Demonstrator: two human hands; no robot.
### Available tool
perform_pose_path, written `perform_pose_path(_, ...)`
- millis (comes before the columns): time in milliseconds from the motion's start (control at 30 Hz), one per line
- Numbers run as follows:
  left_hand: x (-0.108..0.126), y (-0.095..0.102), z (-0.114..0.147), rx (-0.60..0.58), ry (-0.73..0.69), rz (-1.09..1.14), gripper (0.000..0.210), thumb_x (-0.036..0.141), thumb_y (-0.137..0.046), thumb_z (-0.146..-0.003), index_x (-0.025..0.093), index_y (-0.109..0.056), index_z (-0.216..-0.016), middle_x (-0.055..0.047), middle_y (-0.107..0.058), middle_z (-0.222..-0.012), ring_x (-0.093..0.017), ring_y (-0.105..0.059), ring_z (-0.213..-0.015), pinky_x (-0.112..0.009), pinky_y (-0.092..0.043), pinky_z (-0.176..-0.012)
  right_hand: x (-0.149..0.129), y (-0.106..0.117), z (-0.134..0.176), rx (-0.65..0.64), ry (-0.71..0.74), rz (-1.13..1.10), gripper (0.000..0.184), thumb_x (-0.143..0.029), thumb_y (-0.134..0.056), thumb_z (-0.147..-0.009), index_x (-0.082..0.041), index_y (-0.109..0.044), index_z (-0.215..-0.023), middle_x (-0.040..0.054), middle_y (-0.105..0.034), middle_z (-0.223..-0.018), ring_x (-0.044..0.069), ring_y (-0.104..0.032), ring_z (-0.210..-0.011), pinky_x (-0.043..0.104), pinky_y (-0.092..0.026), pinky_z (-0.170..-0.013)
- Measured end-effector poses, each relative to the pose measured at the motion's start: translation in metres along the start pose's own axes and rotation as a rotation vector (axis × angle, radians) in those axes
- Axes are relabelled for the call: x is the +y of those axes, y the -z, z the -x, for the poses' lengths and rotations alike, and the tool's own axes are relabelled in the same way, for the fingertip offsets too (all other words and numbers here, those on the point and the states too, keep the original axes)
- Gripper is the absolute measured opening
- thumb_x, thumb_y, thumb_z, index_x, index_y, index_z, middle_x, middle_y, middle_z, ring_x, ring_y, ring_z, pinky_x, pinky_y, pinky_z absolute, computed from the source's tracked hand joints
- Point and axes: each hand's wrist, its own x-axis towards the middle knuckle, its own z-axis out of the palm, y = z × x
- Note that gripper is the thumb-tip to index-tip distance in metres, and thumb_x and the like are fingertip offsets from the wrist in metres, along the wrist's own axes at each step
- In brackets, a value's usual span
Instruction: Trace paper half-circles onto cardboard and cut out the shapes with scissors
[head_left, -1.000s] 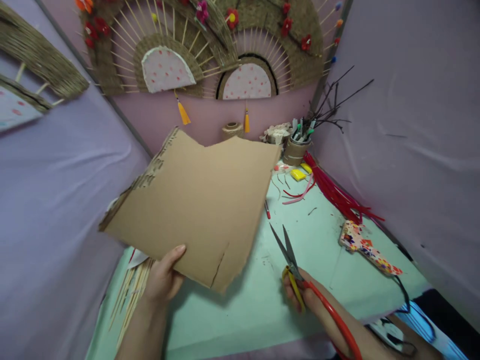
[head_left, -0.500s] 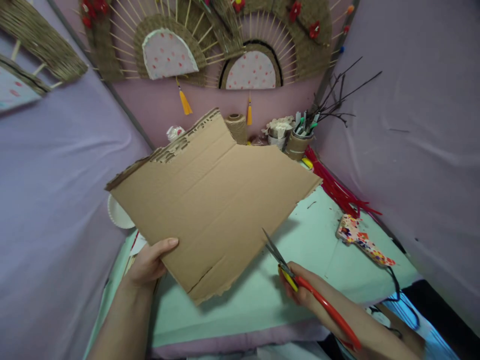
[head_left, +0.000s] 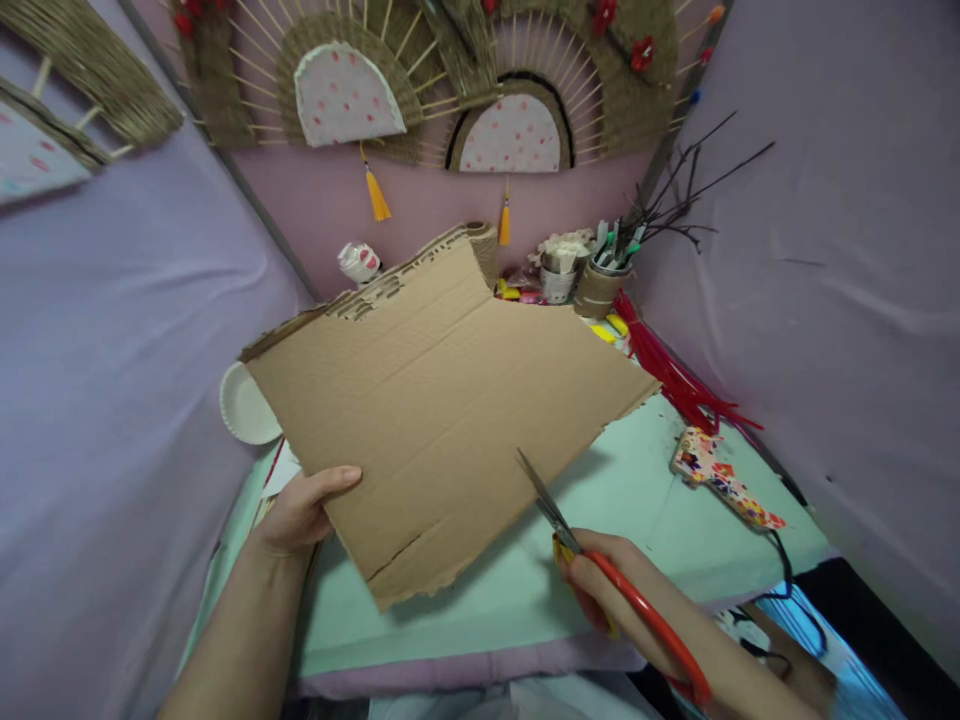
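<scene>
A large piece of brown cardboard (head_left: 442, 420) with torn, ragged edges is held up at a tilt above the table. My left hand (head_left: 304, 510) grips its lower left edge, thumb on top and fingers hidden beneath. In my right hand (head_left: 600, 575) is a pair of scissors (head_left: 551, 510) with red and yellow handles. Their blades point up and left, looking nearly closed, and overlap the cardboard's lower right edge in view. Whether the blades touch the cardboard I cannot tell.
Behind the cardboard stand a twine spool (head_left: 486, 250), a white cup (head_left: 557, 283) and a pen holder (head_left: 600, 285). Red strips (head_left: 671, 375) and a flower-patterned glue gun (head_left: 724, 480) lie at the right. A white paper plate (head_left: 249, 405) is at the left, on the green-covered table (head_left: 480, 635).
The cardboard has tipped slightly, its far edge lower and shifted right. My right hand has turned a little, and the scissors' tips have moved slightly left and up.
</scene>
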Motion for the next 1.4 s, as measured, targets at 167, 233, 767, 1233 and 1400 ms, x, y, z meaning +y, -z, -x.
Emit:
perform_pose_path(167,0.002,-0.002,-0.001,0.031,0.011,-0.010,0.062,0.020,-0.077,-0.049,0.021,-0.064,-0.109,-0.008,-0.074,-0.086,-0.030,-0.070,-0.074,-0.037,-0.059,-0.063,0.005,-0.006,-0.002,0.077,-0.045,0.038,0.049,-0.066,-0.041,-0.080,-0.021,-0.035,-0.058,-0.0053,-0.035,-0.044,0.008,-0.030,-0.044,0.022,-0.020,-0.042)
perform_pose_path(233,0.007,-0.002,-0.002,0.071,0.048,-0.001,0.060,0.017,-0.077,-0.047,0.021,-0.065,-0.105,-0.007,-0.074,-0.082,-0.030,-0.070,-0.072,-0.037,-0.058,-0.061,0.009,-0.010,-0.005,0.107,-0.035,0.036,0.050,-0.066,-0.042,-0.078,-0.022,-0.033,-0.055,-0.0057,-0.030,-0.045,0.008,-0.027,-0.045,0.023,-0.018,-0.041)
perform_pose_path(767,-0.087,-0.134,0.032,-0.010,-0.220,0.520,0.031,0.026,-0.083,-0.057,0.019,-0.069,-0.084,-0.007,-0.072,-0.093,-0.023,-0.065,-0.097,-0.039,-0.048,-0.094,-0.007,-0.041,-0.036,0.278,0.018,-0.294,0.048,-0.068,-0.042,-0.079,-0.022,-0.038,-0.064,-0.0085,-0.034,-0.040,0.007,-0.031,-0.033,0.021,-0.025,-0.034)
perform_pose_path(1233,-0.074,-0.163,0.015,0.317,-0.180,0.525,0.047,0.012,-0.077,-0.064,0.019,-0.064,-0.108,-0.006,-0.071,-0.099,-0.014,-0.067,-0.078,-0.020,-0.054,-0.060,0.011,-0.039,-0.047,0.284,0.150,-0.144,0.045,-0.063,-0.044,-0.082,-0.020,-0.042,-0.068,-0.0049,-0.042,-0.052,0.010,-0.039,-0.046,0.022,-0.029,-0.043)
perform_pose_path(1400,-0.073,-0.160,0.015,0.341,-0.187,0.516,0.041,0.014,-0.079,-0.061,0.016,-0.066,-0.100,-0.005,-0.072,-0.088,-0.014,-0.067,-0.072,-0.020,-0.054,-0.058,0.000,-0.032,-0.057,0.241,0.198,-0.119,0.046,-0.061,-0.035,-0.086,-0.018,-0.047,-0.072,-0.0018,-0.049,-0.056,0.012,-0.045,-0.052,0.023,-0.034,-0.048)
